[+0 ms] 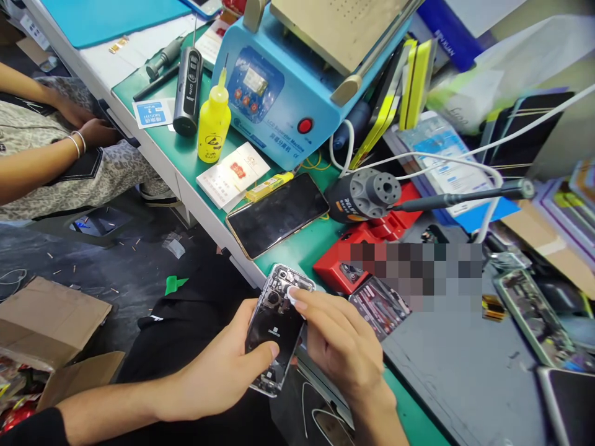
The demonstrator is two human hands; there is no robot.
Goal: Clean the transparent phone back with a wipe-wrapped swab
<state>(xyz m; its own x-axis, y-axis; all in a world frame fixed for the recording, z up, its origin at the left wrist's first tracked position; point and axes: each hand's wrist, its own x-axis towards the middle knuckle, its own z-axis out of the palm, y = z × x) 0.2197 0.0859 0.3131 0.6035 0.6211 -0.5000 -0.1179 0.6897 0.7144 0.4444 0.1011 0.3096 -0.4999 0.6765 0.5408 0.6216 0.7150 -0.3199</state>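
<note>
A smartphone (281,319) with its back cover off is tilted over the bench's front edge, its camera and inner parts showing. My left hand (220,375) is closed round its lower left side, thumb lying across the black battery area. Fingers of my right hand (341,337) pinch a small white piece (292,293), perhaps a wipe, against the phone's upper end beside the camera. My fingers partly cover that piece. On the bench just beyond lies another phone (281,214), its dark screen facing up.
A blue LCD separator machine (279,93) stands at the back, with a yellow bottle (214,124) and a white box (233,175) before it. A black cylindrical tool (362,195) and a red holder (341,263) are to the right. Another person's hands (95,127) are at left.
</note>
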